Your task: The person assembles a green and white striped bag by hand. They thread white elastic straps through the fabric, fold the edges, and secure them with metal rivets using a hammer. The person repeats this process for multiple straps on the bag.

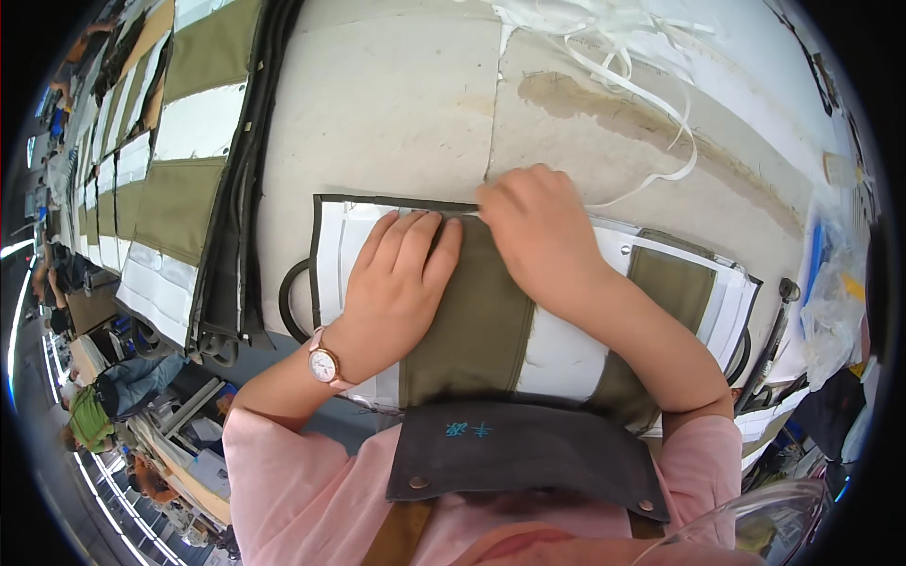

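A sewn fabric panel (481,302) with olive and white bands and dark edging lies in front of me. On its left part rests my left hand (401,269), fingers stretched out and lying flat near the far edge. My right hand (538,222) is at the middle of that far edge, its fingers curled together. A bit of white shows beside those fingertips; whatever they pinch is hidden. A dark loop handle (291,300) curves out from the panel's left end. I wear a watch (324,365) on my left wrist.
A stack of similar olive and white panels (179,208) stands at left. Loose white strips (628,71) lie tangled on the worktable (377,104) at the far right. Clear plastic bags (830,321) and a dark rod-like tool (776,330) are at right. A person in green (92,415) is farther left.
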Motion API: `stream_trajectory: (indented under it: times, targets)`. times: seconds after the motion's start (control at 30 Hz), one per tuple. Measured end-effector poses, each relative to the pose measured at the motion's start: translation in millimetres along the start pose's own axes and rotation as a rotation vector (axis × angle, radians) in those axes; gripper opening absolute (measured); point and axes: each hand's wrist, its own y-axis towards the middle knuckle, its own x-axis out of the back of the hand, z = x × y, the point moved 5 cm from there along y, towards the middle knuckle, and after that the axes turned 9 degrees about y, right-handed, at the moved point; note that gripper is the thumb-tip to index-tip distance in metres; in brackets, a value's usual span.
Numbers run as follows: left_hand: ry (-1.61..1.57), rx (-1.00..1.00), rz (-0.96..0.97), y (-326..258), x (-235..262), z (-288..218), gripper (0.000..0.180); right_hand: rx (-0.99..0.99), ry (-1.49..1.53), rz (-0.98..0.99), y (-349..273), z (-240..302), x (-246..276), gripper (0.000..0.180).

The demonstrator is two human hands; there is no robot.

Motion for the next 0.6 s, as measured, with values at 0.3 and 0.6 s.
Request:
stream_trajectory:
  times: [0.3, 0.6]
  targets:
    - [0.081, -0.041, 0.004, 9, -1, -3, 0.058, -0.153, 0.142, 0.072, -6, -11, 13, 0.018]
    - [-0.003, -0.034, 0.035, 9, 0, 5, 0.058, 0.235, -0.06, 0.136, -17, -3, 20, 0.022]
